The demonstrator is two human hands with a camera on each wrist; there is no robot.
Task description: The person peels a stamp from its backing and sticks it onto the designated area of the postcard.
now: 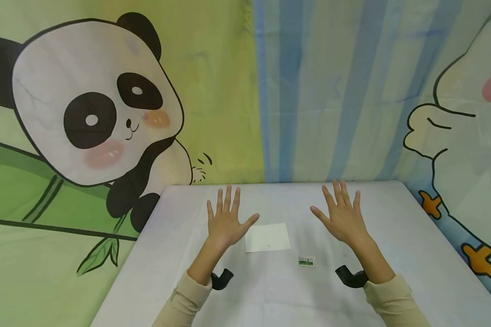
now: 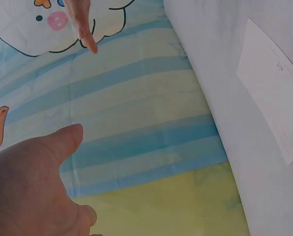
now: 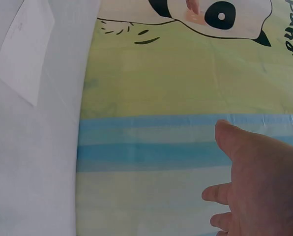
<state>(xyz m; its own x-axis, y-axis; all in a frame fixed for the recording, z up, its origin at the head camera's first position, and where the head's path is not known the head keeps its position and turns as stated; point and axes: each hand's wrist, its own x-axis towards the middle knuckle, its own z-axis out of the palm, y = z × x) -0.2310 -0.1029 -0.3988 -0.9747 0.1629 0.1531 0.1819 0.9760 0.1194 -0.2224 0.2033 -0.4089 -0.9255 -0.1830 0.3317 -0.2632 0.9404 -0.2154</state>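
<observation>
Nearest the camera were two pale sleeves (image 1: 184,295), one reaching in at either side of the lower part of the head view. The printed cloth (image 1: 229,91) was the largest thing, hanging behind and around the table, green and yellow on the left and striped in blue on the right. The table (image 1: 278,299) stood before it under a smooth white cover. On the cloth, a big panda (image 1: 94,59) filled the left, and a white figure (image 1: 474,168) with orange feet ran off the right edge.

The left hand (image 1: 225,225) was raised over the table, fingers straight and spread, thumb pointing inward; it held nothing. The right hand (image 1: 344,220) was raised likewise, its fingers extended, its thumb out toward the left hand, and it too held nothing. The paper (image 1: 267,238), a white rectangle with a tiny mark close to its near edge, lay flat on the table between the hands, nearer the left one. A black bracket (image 1: 222,279) showed on the inner side of each wrist. Smallest was the print (image 1: 307,262), a green scene with a white border, lying flat, nearer the camera than the paper and to its right, apart from it.
</observation>
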